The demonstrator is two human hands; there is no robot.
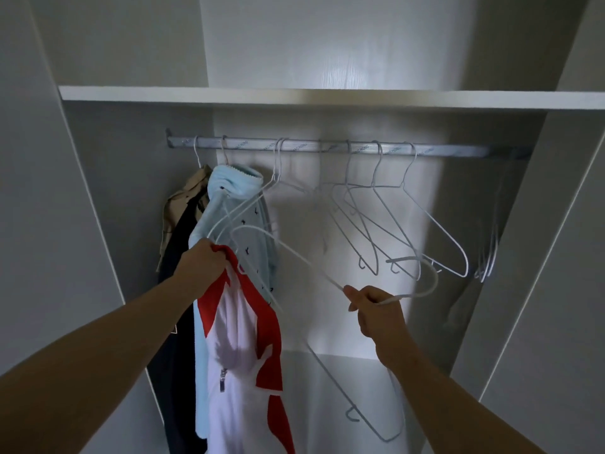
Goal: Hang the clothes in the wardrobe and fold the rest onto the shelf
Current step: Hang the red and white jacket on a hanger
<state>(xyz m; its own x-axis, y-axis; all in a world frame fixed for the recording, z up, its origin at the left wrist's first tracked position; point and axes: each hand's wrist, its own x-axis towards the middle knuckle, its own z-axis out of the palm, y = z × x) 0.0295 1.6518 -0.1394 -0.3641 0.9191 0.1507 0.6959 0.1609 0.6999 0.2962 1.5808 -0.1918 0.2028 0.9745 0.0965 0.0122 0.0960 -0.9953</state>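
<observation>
1. Left hand [204,262] grips the collar of the red-and-white jacket [242,348], which dangles before the wardrobe's left side.
2. Right hand [373,308] grasps a loose white hanger [393,300]; motion blur obscures its outline.
3. Step in hand: dressing the hanger. Next, probably thread it through the neck, then hook it on the rail [327,147].

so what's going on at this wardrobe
A person stands at the wardrobe. The left hand grips a red and white top near its collar. The right hand holds a white wire hanger, its far end by that collar. Two garments and several empty hangers hang on the rail.
</observation>
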